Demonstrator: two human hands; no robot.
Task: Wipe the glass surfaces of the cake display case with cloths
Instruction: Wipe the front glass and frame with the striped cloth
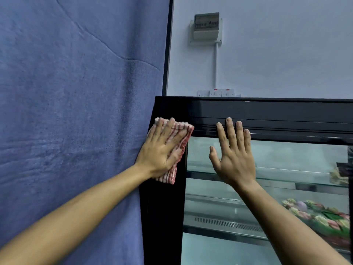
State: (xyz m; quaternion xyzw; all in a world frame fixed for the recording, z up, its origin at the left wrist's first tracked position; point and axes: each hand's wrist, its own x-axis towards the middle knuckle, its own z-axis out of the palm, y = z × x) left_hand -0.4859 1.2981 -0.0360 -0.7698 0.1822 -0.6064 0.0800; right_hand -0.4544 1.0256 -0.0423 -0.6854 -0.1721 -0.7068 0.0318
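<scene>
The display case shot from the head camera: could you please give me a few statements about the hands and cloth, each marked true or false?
1. The left hand presses a red-and-white checked cloth against the case's black frame. True.
2. The right hand holds a second cloth. False: it is bare, flat and open.
3. The right hand's fingertips reach the black top rail. True.
4. The case is empty. False: decorated cakes show behind the glass.

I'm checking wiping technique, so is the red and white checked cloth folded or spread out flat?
Folded: the red and white checked cloth shows stacked layers at its top edge under the left hand.
</scene>
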